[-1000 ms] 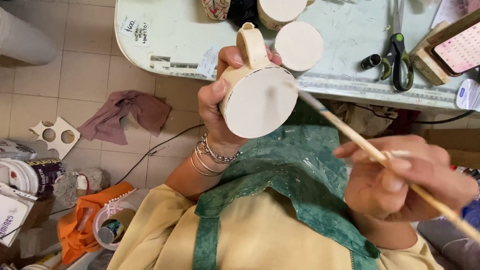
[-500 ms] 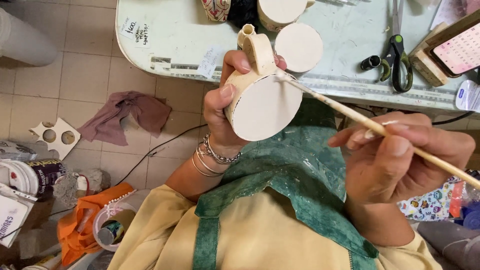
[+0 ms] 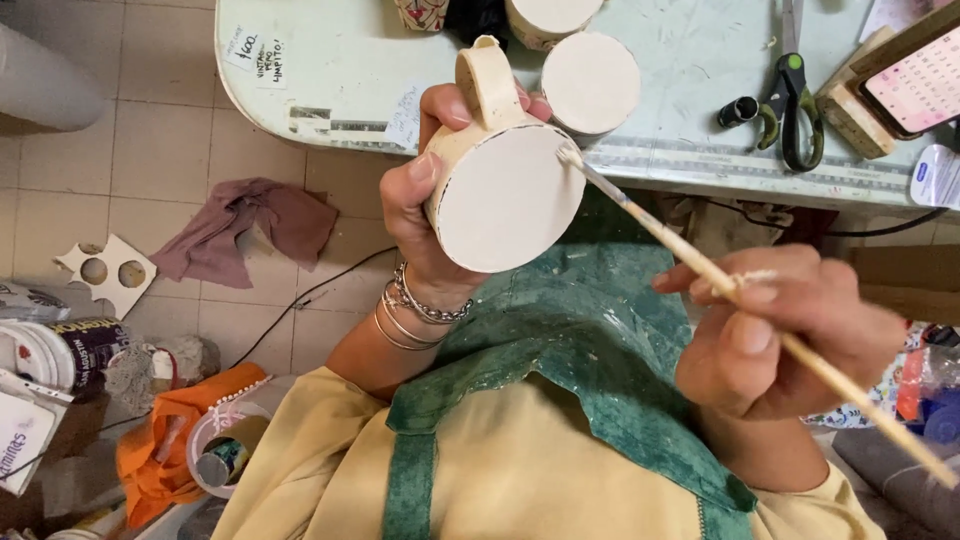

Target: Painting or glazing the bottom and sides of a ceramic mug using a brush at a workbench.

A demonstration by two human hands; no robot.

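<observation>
Moved: the right hand [image 3: 775, 345] has drawn in and risen a little since half a second ago, so the brush [image 3: 700, 265] now lies at a steeper slant; its tip has slid from the top of the mug's base to the upper right rim.
Unmoved: the left hand [image 3: 425, 210] and mug [image 3: 505, 195] sit much as before, only tipped slightly.
Left hand: closed around the mug's wall, thumb on the near side, fingers wrapped behind by the handle; bracelets [image 3: 410, 310] on the wrist.
Right hand: fingers curled and pinching the wooden brush shaft about midway along, the long end running off toward the lower right.
Mug: cream, unglazed, held in the air in front of the table's near edge, flat base turned to the camera, handle pointing up.
Brush tip: touching the base's rim.
Table [image 3: 330, 70]: pale green; a round cream disc [image 3: 590, 80] near the front edge just behind the mug, scissors [image 3: 795, 95] farther right.
Floor: a mauve rag [image 3: 250, 225] on the tiles at left.
Clothing: a green apron [image 3: 600, 340] over a yellow top.
</observation>
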